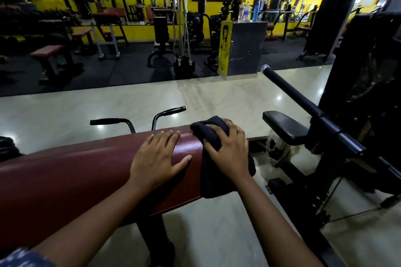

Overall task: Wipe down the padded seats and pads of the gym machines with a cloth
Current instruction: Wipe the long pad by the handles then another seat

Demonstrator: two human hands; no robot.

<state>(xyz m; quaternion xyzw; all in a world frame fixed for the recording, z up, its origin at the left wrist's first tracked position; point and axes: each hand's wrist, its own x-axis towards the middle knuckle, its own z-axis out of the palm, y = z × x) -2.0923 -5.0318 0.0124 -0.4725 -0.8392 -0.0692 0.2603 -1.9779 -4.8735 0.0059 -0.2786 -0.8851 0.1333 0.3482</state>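
View from a head-worn camera, looking down over two bare forearms. At 7 o'clock, the edge of a patterned sleeve (21,258).

Across the near field lies a long maroon padded bench pad (76,175). Its long axis runs roughly from 9 o'clock to 3 o'clock, rising a little at the right, and its right end sits just right of centre frame.

The left hand (156,156) lies flat on the pad's top near that end, fingers straight and spread, holding nothing. Just beside it, at its 3 o'clock, the right hand (227,149) forms the grip. Its fingers curl over a bunched dark cloth (208,134) and press it on the very end of the pad, while the cloth's loose part hangs over the edge toward 6 o'clock.

From the grip, nearly all of the pad's surface stretches toward 9 o'clock. A wipe would likely run along that axis, and the left hand sits directly in that path, so it would probably need to lift or slide away.

Beyond the pad, at 11 and 12 o'clock, two black handles (108,121) rise from the frame. At 2 o'clock from the grip is a small black seat (284,124), apart from the cloth and nearer the right hand. A long black padded bar (290,91) angles above it.

Farther off are a shiny pale floor (195,93), then dark mats, benches and yellow walls.
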